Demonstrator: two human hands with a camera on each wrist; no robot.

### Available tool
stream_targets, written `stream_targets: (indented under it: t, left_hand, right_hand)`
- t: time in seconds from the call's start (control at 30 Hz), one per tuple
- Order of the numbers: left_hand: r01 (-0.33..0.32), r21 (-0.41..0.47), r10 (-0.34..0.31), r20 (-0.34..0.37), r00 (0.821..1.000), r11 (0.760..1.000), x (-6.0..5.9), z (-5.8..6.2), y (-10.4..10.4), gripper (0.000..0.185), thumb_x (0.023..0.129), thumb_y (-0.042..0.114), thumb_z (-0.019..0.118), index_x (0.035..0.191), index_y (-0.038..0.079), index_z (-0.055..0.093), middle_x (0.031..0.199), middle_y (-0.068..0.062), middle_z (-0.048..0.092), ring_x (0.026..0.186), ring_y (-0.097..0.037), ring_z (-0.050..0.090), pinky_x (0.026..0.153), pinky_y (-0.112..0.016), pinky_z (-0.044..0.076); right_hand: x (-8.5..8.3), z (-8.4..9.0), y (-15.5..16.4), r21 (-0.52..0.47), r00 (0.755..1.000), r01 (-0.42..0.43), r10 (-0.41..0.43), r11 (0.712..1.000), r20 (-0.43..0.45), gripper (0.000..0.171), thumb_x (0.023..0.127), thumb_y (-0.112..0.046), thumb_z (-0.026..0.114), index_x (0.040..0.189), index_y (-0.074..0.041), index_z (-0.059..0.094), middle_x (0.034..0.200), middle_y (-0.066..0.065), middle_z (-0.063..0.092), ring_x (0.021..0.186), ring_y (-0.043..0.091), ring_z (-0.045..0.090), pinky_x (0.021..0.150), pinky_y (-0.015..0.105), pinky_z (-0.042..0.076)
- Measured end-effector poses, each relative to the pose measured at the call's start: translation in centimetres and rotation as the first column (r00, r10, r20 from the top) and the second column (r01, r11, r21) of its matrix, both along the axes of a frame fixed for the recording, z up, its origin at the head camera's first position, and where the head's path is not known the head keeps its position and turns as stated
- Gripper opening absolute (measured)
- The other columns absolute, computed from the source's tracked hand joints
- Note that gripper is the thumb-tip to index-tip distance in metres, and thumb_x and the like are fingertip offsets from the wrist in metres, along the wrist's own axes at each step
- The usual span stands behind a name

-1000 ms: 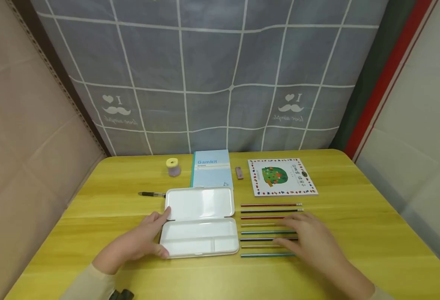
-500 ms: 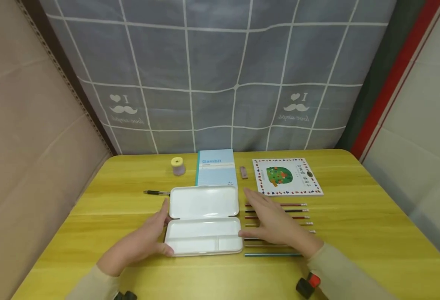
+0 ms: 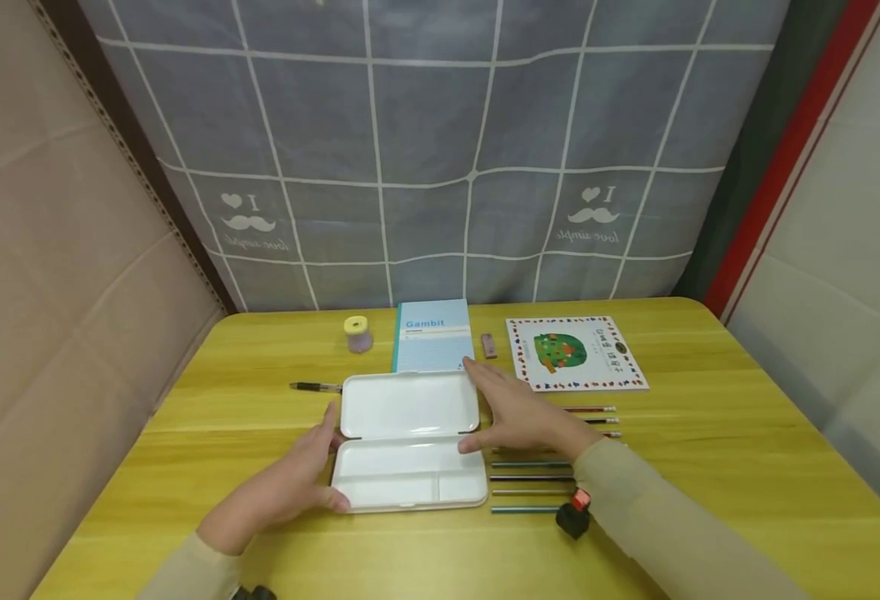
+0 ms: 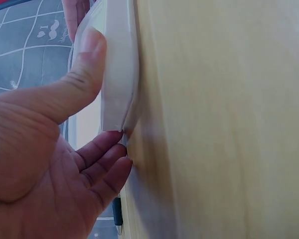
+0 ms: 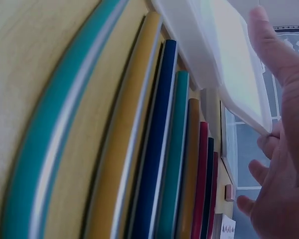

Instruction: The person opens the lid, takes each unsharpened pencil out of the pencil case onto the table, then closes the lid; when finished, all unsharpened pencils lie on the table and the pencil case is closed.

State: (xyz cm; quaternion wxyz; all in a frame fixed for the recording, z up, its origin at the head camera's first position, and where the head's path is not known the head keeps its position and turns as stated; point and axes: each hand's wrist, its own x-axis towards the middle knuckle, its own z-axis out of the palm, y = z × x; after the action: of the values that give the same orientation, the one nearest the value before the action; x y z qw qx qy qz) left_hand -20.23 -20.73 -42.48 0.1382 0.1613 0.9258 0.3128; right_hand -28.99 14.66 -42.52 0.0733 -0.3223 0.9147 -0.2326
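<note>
A white pencil case [image 3: 410, 471] lies unfolded on the table, its lid [image 3: 410, 404] tilted back and its divided tray towards me. My left hand [image 3: 290, 483] holds the case's left end, thumb at the front corner and fingers along the side. In the left wrist view, the thumb of that hand [image 4: 50, 134] lies on the case's edge, with fingertips touching its end. My right hand [image 3: 518, 412] reaches over the pencils [image 3: 530, 477] to the lid's right edge, its thumb above the tray. In the right wrist view, a fingertip of this hand [image 5: 289, 149] meets the lid's corner.
Behind the case lies a light blue notebook [image 3: 434, 337], partly covered by the lid. A pink eraser [image 3: 488, 346] and a picture book [image 3: 578, 354] are to its right. On the left are a yellow-topped spool-like item [image 3: 357, 333] and a black pen [image 3: 315, 387].
My right hand has left the row of pencils and moved left and away from me to the lid's right edge. The left hand has stayed at the case's left end.
</note>
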Motion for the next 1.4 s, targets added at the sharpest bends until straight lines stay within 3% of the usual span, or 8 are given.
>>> stream_targets:
  t: [0.23, 0.47, 0.7, 0.83, 0.97, 1.03, 1.13, 1.4]
  left_hand:
    - [0.003, 0.011, -0.003, -0.019, 1.0, 1.0, 0.3, 0.0, 0.1, 0.139, 0.073, 0.03, 0.092, 0.16, -0.013, -0.007, 0.137, -0.018, 0.052, 0.132, -0.038, 0.041, 0.117, -0.062, 0.028]
    - [-0.009, -0.001, 0.009, -0.006, 1.0, 1.0, 0.3, -0.2, -0.1, 0.138, 0.076, 0.029, 0.091, 0.159, -0.014, -0.011, 0.14, -0.019, 0.05, 0.139, -0.041, 0.035, 0.119, -0.065, 0.022]
    - [-0.004, -0.007, 0.004, -0.066, 0.998, 1.0, 0.6, -0.4, 0.0, 0.142, 0.077, 0.031, 0.09, 0.158, -0.01, -0.019, 0.137, -0.019, 0.055, 0.134, -0.039, 0.045, 0.119, -0.062, 0.026]
    - [-0.02, 0.013, 0.021, -0.079, 0.997, 1.0, 1.0, -0.2, 0.1, 0.143, 0.078, 0.032, 0.09, 0.161, 0.0, -0.022, 0.15, -0.035, 0.045, 0.141, -0.047, 0.042, 0.118, -0.061, 0.027]
    - [-0.003, -0.008, 0.001, -0.18, 0.984, 1.0, 1.4, 0.0, 0.1, 0.125, 0.08, 0.035, 0.09, 0.167, 0.008, 0.003, 0.151, -0.037, 0.044, 0.137, -0.049, 0.049, 0.112, -0.061, 0.038]
    - [0.012, -0.034, -0.02, -0.246, 0.969, 0.999, 1.6, -0.1, 0.0, 0.107, 0.082, 0.034, 0.089, 0.163, 0.01, 0.025, 0.143, -0.027, 0.058, 0.128, -0.042, 0.059, 0.108, -0.059, 0.045]
    - [0.023, -0.093, -0.051, -0.311, 0.949, 0.995, 1.7, -0.2, 0.0, 0.083, 0.083, 0.036, 0.087, 0.151, 0.009, 0.047, 0.136, -0.016, 0.066, 0.118, -0.033, 0.067, 0.1, -0.052, 0.052]
    - [0.004, -0.203, -0.079, -0.361, 0.929, 0.979, 1.8, 0.1, 0.5, 0.068, 0.084, 0.032, 0.089, 0.138, 0.008, 0.058, 0.134, -0.014, 0.067, 0.12, -0.031, 0.066, 0.099, -0.048, 0.053]
  right_hand:
    - [1.0, 0.7, 0.8, -0.076, 0.999, -0.042, 0.044, 0.996, 0.017, 0.131, 0.076, -0.058, 0.088, 0.169, -0.01, 0.009, 0.174, 0.008, 0.013, 0.158, 0.036, 0.015, 0.122, 0.064, 0.019]
    - [2.6, 1.1, 2.2, -0.085, 0.981, -0.173, 0.164, 0.981, -0.105, 0.145, 0.065, -0.061, 0.093, 0.169, -0.015, 0.004, 0.175, 0.004, 0.01, 0.159, 0.031, 0.014, 0.122, 0.064, 0.019]
    - [5.1, 1.6, 3.8, -0.123, 0.969, -0.244, 0.236, 0.962, -0.076, 0.133, 0.068, -0.051, 0.096, 0.169, -0.026, 0.013, 0.173, -0.005, 0.017, 0.158, 0.026, 0.017, 0.121, 0.065, 0.018]
    - [6.6, 1.3, 4.6, -0.124, 0.947, -0.312, 0.298, 0.942, -0.119, 0.124, 0.07, -0.051, 0.093, 0.168, -0.023, 0.022, 0.171, -0.003, 0.025, 0.157, 0.032, 0.024, 0.119, 0.069, 0.018]
    - [7.6, 0.6, 4.9, -0.107, 0.919, -0.37, 0.348, 0.923, -0.184, 0.115, 0.073, -0.054, 0.089, 0.165, -0.019, 0.03, 0.168, -0.004, 0.033, 0.154, 0.038, 0.028, 0.114, 0.073, 0.024]
    - [7.9, 0.3, 5.0, -0.086, 0.908, -0.39, 0.367, 0.917, -0.204, 0.112, 0.075, -0.056, 0.088, 0.164, -0.018, 0.033, 0.168, -0.004, 0.035, 0.153, 0.038, 0.03, 0.11, 0.076, 0.027]
    - [8.2, -0.2, 5.0, -0.054, 0.903, -0.397, 0.38, 0.916, -0.201, 0.108, 0.077, -0.06, 0.084, 0.164, -0.02, 0.034, 0.167, -0.005, 0.036, 0.153, 0.036, 0.032, 0.107, 0.078, 0.028]
    - [8.5, -1.0, 4.9, 0.017, 0.904, -0.375, 0.37, 0.927, -0.213, 0.1, 0.079, -0.069, 0.077, 0.16, -0.023, 0.041, 0.166, -0.008, 0.037, 0.154, 0.031, 0.031, 0.11, 0.078, 0.025]
